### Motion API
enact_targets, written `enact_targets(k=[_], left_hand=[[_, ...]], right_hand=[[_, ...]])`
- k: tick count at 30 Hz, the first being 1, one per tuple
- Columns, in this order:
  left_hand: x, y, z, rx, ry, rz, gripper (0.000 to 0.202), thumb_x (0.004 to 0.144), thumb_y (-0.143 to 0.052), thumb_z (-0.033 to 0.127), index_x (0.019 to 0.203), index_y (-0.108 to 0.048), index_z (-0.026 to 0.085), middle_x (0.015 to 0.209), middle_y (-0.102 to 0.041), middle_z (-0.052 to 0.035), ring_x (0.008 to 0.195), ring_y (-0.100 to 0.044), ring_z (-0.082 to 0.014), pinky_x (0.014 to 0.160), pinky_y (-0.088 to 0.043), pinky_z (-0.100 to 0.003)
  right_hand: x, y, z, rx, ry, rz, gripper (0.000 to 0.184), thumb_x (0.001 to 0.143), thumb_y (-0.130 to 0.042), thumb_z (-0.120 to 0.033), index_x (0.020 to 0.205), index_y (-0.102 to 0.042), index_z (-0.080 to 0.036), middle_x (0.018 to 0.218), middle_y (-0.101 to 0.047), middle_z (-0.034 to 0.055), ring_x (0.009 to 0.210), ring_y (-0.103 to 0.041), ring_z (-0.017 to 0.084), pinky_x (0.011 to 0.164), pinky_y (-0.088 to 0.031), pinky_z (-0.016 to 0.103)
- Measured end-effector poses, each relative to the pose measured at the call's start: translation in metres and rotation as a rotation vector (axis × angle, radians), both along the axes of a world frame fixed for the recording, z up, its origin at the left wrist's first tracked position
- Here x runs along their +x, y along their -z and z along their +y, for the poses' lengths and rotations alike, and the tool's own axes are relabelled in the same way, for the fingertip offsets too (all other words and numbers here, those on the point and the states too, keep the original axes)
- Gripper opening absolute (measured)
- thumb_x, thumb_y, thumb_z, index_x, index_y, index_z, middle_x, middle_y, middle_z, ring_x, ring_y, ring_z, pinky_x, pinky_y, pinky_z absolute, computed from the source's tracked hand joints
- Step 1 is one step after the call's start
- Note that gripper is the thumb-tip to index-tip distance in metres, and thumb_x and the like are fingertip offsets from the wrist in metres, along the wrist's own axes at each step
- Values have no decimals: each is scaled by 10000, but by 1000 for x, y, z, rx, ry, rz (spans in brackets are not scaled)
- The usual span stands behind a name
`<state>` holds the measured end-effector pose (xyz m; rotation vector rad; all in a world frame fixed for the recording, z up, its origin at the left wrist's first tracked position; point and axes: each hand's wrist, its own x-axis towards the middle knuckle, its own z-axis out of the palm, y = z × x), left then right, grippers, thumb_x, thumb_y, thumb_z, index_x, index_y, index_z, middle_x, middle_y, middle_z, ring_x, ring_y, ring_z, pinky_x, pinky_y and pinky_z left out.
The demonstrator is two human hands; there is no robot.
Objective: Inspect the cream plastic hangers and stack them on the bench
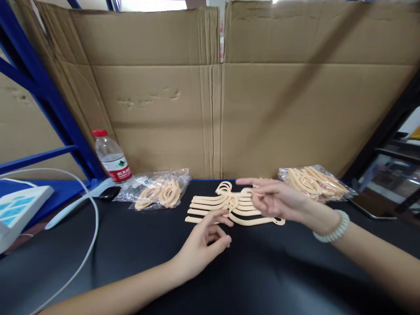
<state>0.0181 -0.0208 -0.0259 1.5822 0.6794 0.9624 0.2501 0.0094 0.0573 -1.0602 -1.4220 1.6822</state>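
A row of several small beige plastic hangers (pixel 210 205) lies on the black table (pixel 138 253) in front of me. My left hand (pixel 205 243) rests on the table just in front of the row, fingers loosely curled, fingertips touching the nearest hanger, nothing gripped. My right hand (pixel 272 199) hovers over the right side of the row with fingers stretched out and apart, holding nothing. A pale bead bracelet (pixel 331 227) circles the right wrist.
A clear bag of beige hooks (pixel 157 192) lies at left, another bag (pixel 315 181) at right. A water bottle (pixel 111 155), a white cable (pixel 92 227), a white device (pixel 19 208) and blue shelving (pixel 42 92) stand left. Cardboard walls (pixel 213 87) close the back.
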Motion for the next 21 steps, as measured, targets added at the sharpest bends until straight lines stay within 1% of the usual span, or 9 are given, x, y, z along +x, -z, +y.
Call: enact_targets(k=[3,6,9,11,13,15,18,19,21], left_hand=[[1,-4,0,-74,-21,-166,427,783,-737,299,1172,-577,223,940,-596,-27,642,-558,-108,640,-489,-268],[1,-8,-1,-75,-82,-160,259,775,-762,284,994,-676,177,759,-612,-4,620,-548,-118,604,-468,-250],[-1,-9,-2,-93,-160,-132,195,755,-781,288,868,-699,151,683,-619,-2,609,-549,-126,606,-453,-252],[-1,-8,-1,-93,-197,-143,221,746,-784,331,825,-692,146,714,-626,-9,612,-544,-128,612,-450,-259],[-1,-7,-1,-87,-224,-159,248,761,-767,374,791,-672,147,729,-610,-3,609,-529,-122,620,-444,-259],[-1,-7,0,-78,-235,-161,268,792,-735,402,767,-639,153,686,-581,14,614,-513,-120,634,-433,-254],[-1,-8,-3,-78,-247,-127,288,822,-699,425,758,-595,164,613,-554,30,627,-509,-131,658,-422,-256],[-2,-8,-4,-81,-253,-107,297,824,-694,432,749,-582,167,606,-556,29,630,-512,-134,663,-420,-259],[-2,-9,-6,-91,-257,-74,307,818,-693,441,745,-572,169,603,-562,26,635,-522,-138,671,-419,-264]], right_hand=[[-26,12,-14,-228,-177,163,586,817,-484,-185,1391,-371,-149,496,-572,-13,323,-328,65,348,-220,146],[-43,23,-17,-336,-235,125,585,823,-443,-162,1398,-338,-147,482,-587,0,301,-322,69,342,-203,146],[-52,26,-17,-356,-259,75,532,845,-432,-173,1370,-349,-150,466,-574,-12,303,-333,71,350,-214,145],[-55,28,-16,-293,-249,15,442,907,-412,-273,1336,-378,-170,488,-574,-15,317,-377,82,355,-238,156],[-52,32,-15,-100,-157,-95,404,963,-342,-440,1274,-425,-196,540,-575,-16,351,-444,106,362,-272,179],[-47,40,-12,248,-4,-282,406,970,-320,-524,1152,-502,-209,617,-576,-11,444,-510,126,417,-333,210],[-36,56,-8,760,127,-667,232,929,-503,-404,849,-571,-196,708,-578,6,621,-538,151,575,-391,264],[-33,62,-7,854,123,-789,200,901,-552,-339,765,-557,-192,720,-580,14,660,-535,162,612,-391,279],[-30,73,-6,937,93,-950,194,849,-598,-227,677,-517,-188,720,-578,23,691,-525,179,639,-384,296]])
